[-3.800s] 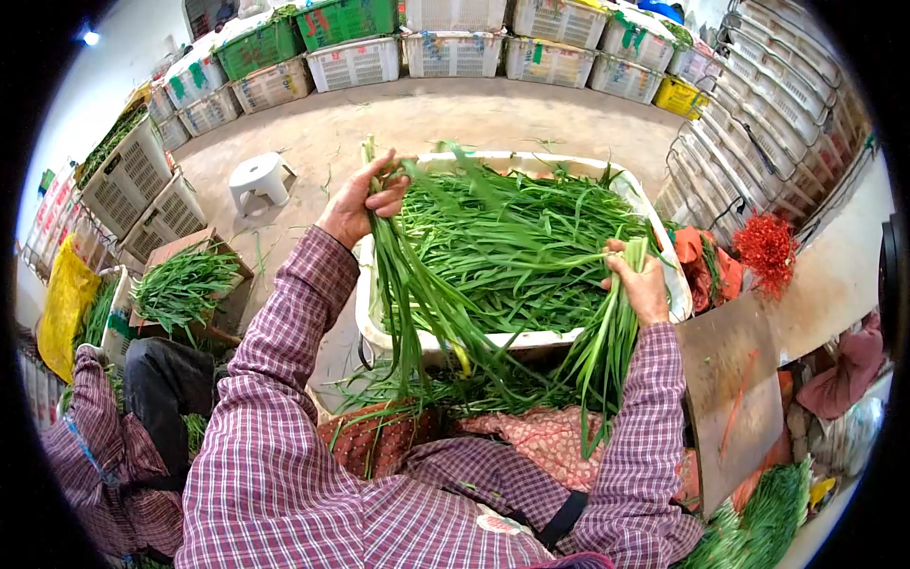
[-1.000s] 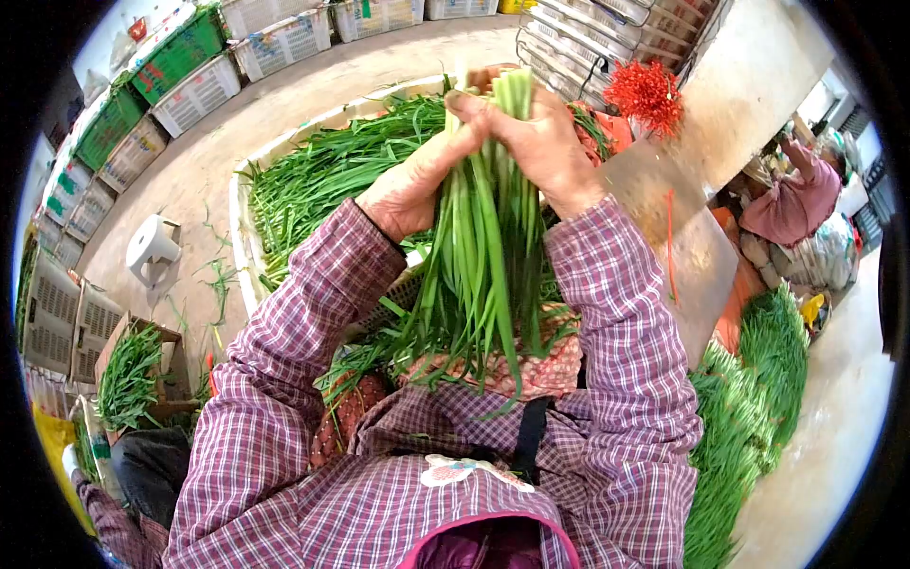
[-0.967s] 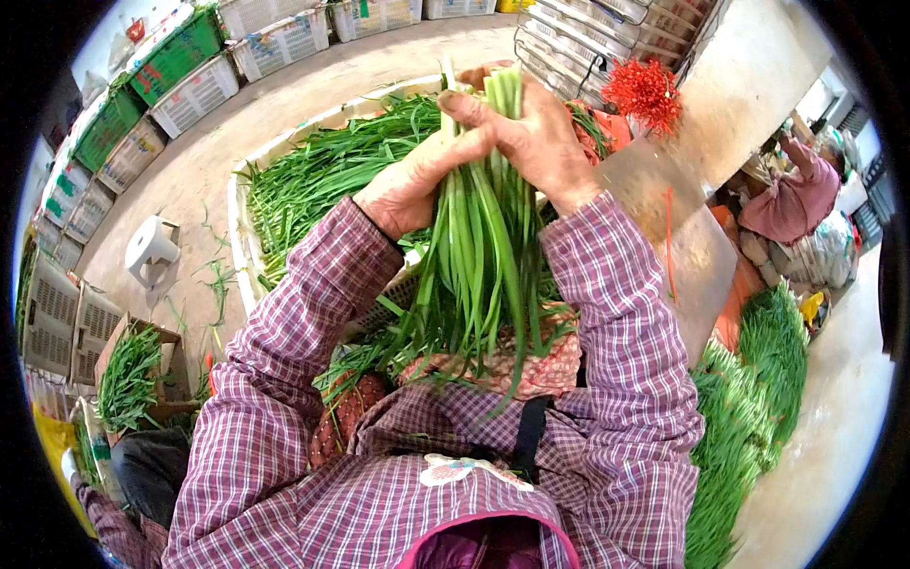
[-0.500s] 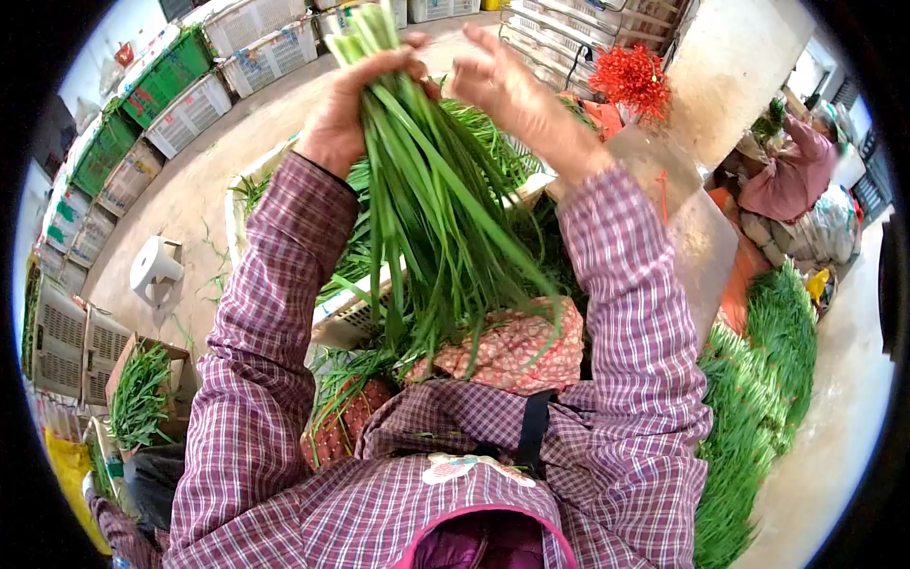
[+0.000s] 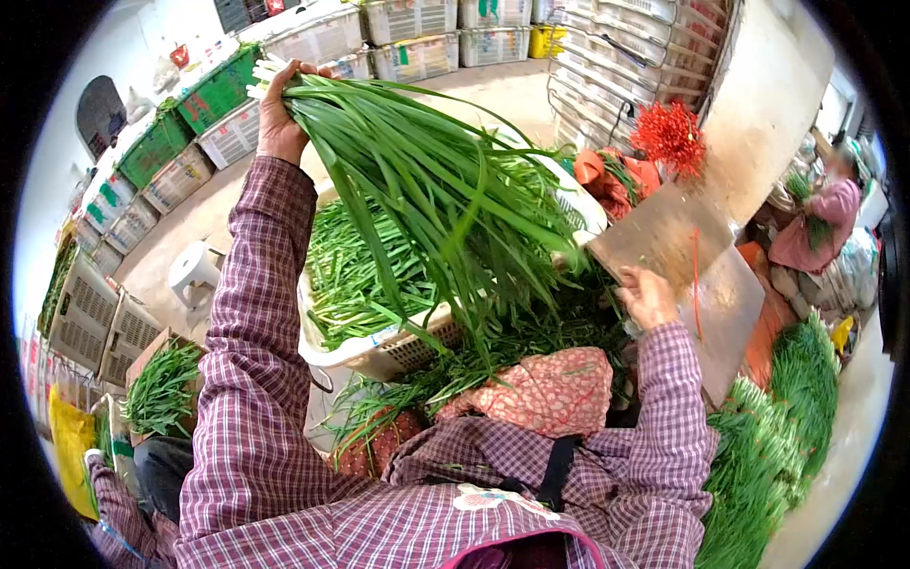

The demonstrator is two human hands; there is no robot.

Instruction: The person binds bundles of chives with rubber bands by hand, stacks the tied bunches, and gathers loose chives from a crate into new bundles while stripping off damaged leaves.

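My left hand [image 5: 282, 119] is wrapped round the pale stem ends of a bunch of garlic chives [image 5: 427, 180], raised at the upper left. The long green leaves fan out to the right and droop over a white plastic basket [image 5: 332, 356] with cut greens inside. Low on the right, my right hand [image 5: 649, 297] is apart from the bunch, its fingers curled together beside a flat board [image 5: 654, 232]. Whatever its fingertips may pinch is too small to make out. One red strand [image 5: 697, 284] lies on the board, close to this hand.
A bundle of red strands [image 5: 668, 137] hangs beyond the board. Tied chives [image 5: 758, 446] are piled at the right. Stacked crates [image 5: 412, 57] line the back, and a white stool [image 5: 194, 273] stands left. Another person [image 5: 820, 223] sits at far right.
My left hand has swung left with the chives, now held more sideways. My right hand has left the bunch and come down to the right beside the board. The view has shifted.
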